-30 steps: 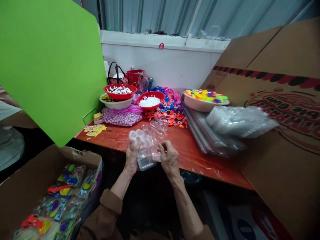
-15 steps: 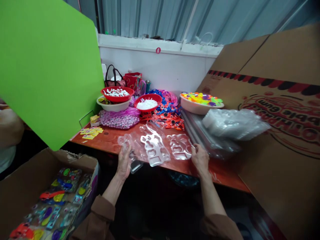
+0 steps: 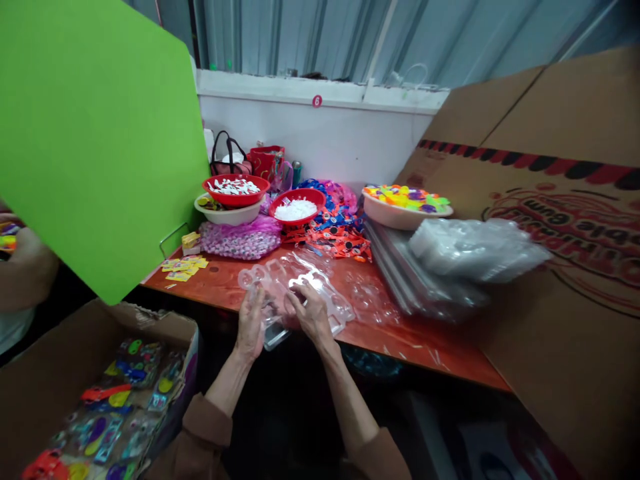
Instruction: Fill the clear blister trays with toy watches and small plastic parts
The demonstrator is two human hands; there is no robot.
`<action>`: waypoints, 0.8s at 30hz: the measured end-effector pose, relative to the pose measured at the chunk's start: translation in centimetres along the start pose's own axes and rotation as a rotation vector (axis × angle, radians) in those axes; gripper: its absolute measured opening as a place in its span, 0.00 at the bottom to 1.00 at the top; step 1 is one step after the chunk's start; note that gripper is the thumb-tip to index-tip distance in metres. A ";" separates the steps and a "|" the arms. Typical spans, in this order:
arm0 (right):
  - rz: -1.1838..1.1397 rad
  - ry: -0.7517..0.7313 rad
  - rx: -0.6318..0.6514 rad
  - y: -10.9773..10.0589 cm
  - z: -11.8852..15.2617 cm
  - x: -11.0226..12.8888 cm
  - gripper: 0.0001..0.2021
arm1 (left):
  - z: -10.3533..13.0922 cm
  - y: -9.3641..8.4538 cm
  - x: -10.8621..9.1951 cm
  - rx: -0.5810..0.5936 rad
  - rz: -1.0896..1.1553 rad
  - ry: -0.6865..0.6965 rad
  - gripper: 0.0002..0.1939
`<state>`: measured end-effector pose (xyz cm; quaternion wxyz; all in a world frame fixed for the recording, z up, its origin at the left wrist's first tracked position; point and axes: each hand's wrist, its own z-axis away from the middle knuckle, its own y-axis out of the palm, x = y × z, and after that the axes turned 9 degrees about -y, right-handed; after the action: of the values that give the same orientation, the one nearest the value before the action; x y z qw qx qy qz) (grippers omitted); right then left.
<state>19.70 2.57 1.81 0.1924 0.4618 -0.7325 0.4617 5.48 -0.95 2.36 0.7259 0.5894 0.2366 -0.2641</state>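
My left hand grips clear plastic blister trays by their near left side, at the table's front edge. These trays have moulded hollows and overlap each other; how many cannot be made out. My right hand is just to the right, its bent fingers closed at the edge of the held trays. Under and beyond it lies another clear tray, shiny and partly covered by the hand. Farther right, one more clear blister tray lies flat on the red-brown table.
Behind stand red bowls of white pieces, a bag of small beads, orange and blue straps, and a basin of coloured pieces. Stacked clear packaging is right. A carton holds filled packs. Another person's hand shows left.
My right hand has left the tray on the right and moved leftward to the trays at my left hand. That right tray now lies untouched and slightly farther right.
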 end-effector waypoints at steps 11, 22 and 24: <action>-0.181 0.041 0.161 -0.9 -0.5 0.8 0.08 | -1.0 -2.8 -1.7 0.022 0.031 -0.050 0.29; -0.239 0.198 -0.105 -4.6 -14.2 -2.2 0.14 | -0.8 -4.0 -1.4 0.041 -0.074 -0.111 0.34; -0.248 0.200 -0.073 -5.9 -18.1 -2.3 0.14 | -0.9 -4.0 -1.2 0.039 -0.095 -0.124 0.33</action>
<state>23.27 18.36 12.16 0.3365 0.4932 -0.6634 0.4510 1.90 -0.60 0.05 0.7142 0.5739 0.2139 -0.3388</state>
